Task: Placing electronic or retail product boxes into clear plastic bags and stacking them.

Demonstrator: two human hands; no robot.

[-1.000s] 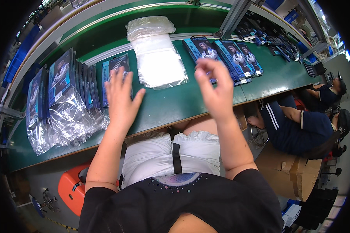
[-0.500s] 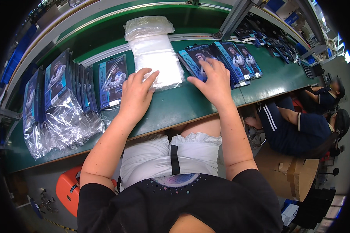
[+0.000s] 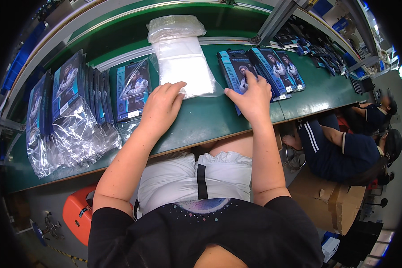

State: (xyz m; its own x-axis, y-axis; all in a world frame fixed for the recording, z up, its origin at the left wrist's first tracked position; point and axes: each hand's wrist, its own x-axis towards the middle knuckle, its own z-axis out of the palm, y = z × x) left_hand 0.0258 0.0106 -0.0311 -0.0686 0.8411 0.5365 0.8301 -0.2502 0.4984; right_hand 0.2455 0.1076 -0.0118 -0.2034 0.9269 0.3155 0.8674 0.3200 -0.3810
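Hands rest on a green workbench [image 3: 201, 123] that runs across in front of a seated person. The left hand [image 3: 161, 107] lies palm down near the middle of the bench, fingers lightly curled, its fingertips touching the near edge of a stack of clear plastic bags [image 3: 183, 62]; I cannot tell whether it has pinched a bag or only presses on it. That stack reaches from the hand back toward the far edge of the bench. The right hand [image 3: 253, 96] sits just right of the stack, fingers spread and laid flat on top of a blue printed retail box [image 3: 236, 71], not closed around it. More boxes of the same kind [image 3: 279, 71] lie overlapped beside it, toward the bench's right end. Left of the left hand another blue box [image 3: 133, 87] lies flat, and past it, at the left end of the bench, a row of bagged boxes [image 3: 62, 111] stands on edge with loose clear plastic spilling toward the near edge. Another person [image 3: 344, 147] in dark clothes sits farther along on the right.
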